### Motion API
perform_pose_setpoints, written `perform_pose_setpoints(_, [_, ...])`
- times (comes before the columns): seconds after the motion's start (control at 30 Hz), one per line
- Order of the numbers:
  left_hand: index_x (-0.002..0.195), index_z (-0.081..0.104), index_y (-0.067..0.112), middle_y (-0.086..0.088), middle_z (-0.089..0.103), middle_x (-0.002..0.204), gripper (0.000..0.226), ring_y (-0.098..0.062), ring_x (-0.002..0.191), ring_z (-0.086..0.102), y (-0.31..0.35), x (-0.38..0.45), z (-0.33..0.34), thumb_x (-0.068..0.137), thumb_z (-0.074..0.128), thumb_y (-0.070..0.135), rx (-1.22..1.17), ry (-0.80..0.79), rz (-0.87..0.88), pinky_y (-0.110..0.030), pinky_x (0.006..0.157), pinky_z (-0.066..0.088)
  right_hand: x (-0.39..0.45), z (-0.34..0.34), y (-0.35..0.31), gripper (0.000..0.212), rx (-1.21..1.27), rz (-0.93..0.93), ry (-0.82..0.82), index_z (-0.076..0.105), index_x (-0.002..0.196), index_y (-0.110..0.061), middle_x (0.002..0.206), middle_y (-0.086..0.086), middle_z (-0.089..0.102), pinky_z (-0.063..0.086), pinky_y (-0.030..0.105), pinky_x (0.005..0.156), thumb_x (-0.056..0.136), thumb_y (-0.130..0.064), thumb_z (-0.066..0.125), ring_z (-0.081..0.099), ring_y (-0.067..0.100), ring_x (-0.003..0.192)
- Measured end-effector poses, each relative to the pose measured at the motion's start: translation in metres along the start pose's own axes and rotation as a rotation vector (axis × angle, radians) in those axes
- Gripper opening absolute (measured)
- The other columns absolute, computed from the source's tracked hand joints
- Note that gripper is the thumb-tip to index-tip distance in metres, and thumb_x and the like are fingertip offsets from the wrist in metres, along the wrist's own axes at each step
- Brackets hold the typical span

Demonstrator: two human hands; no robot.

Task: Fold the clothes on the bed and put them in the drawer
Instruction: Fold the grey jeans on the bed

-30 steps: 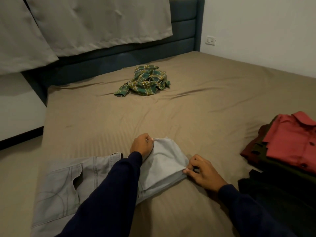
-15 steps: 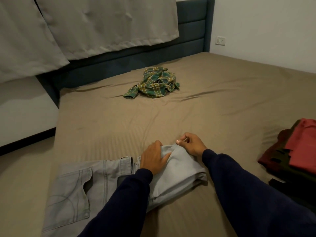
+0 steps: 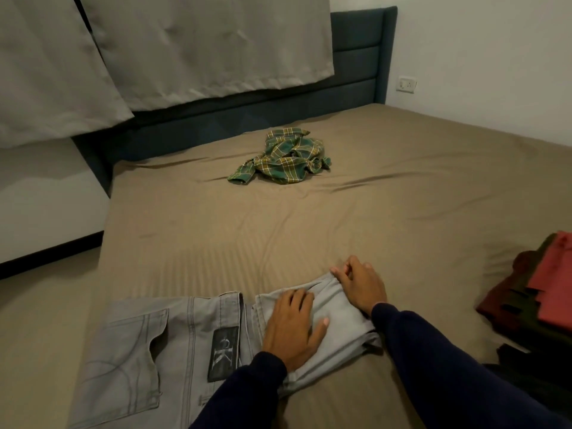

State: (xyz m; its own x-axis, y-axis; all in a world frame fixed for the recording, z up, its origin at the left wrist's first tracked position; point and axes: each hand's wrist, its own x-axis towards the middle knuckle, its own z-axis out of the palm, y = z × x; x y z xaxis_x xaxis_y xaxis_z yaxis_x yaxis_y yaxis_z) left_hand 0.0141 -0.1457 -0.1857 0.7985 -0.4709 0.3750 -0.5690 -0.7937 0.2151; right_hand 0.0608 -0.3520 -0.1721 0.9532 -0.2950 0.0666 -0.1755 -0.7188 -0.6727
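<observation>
Pressing flat left hand on folded grey denim jeans, right hand fingers curled at fold edge.

a home bedroom: wide bed, padded headboard, curtains, wall socket.

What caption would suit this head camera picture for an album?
Left hand presses the folded legs of grey jeans flat while the right hand holds their far edge; a crumpled green plaid shirt waits.

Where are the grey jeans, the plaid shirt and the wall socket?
grey jeans (image 3: 148,351): head view, back pocket.
plaid shirt (image 3: 286,157): head view, middle of the crumpled heap.
wall socket (image 3: 407,85): head view, faceplate.
</observation>
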Motion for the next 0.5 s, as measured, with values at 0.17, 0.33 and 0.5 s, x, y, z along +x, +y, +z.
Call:
perform_pose_setpoints(0.17, [0.160, 0.019, 0.026, 0.002, 0.008, 0.167, 0.100, -0.034, 0.154, -0.004, 0.001, -0.012, -0.007, 0.082, 0.012, 0.089, 0.109, -0.240, -0.068, -0.065, 0.117, -0.007, -0.008, -0.010, -0.030, 0.044, -0.147, 0.114, 0.029, 0.048, 0.108, -0.016, 0.113, 0.012, 0.063, 0.050, 0.042, 0.082, 0.101, -0.058, 0.035, 0.057, 0.031, 0.096])
perform_pose_setpoints(0.33, [0.149, 0.037, 0.027, -0.002, 0.026, 0.163, 0.075, -0.032, 0.152, 0.018, 0.000, -0.009, -0.029, 0.094, 0.008, 0.069, 0.016, -0.258, -0.202, -0.050, 0.121, 0.011, -0.039, -0.024, -0.008, 0.098, 0.033, 0.211, -0.385, 0.055, 0.136, -0.016, 0.129, 0.006, 0.064, 0.049, 0.032, 0.084, 0.067, -0.085, 0.065, 0.063, 0.025, 0.109])
perform_pose_setpoints(0.5, [0.126, 0.048, 0.016, -0.012, 0.053, 0.127, 0.068, -0.031, 0.112, 0.050, -0.006, -0.030, -0.068, 0.081, 0.046, 0.066, 0.342, -0.139, -0.773, -0.047, 0.095, 0.040, -0.048, -0.036, 0.005, 0.073, 0.205, 0.136, -0.308, 0.058, 0.131, -0.017, 0.124, 0.004, 0.066, 0.052, 0.036, 0.090, 0.075, -0.057, 0.080, 0.062, 0.023, 0.106])
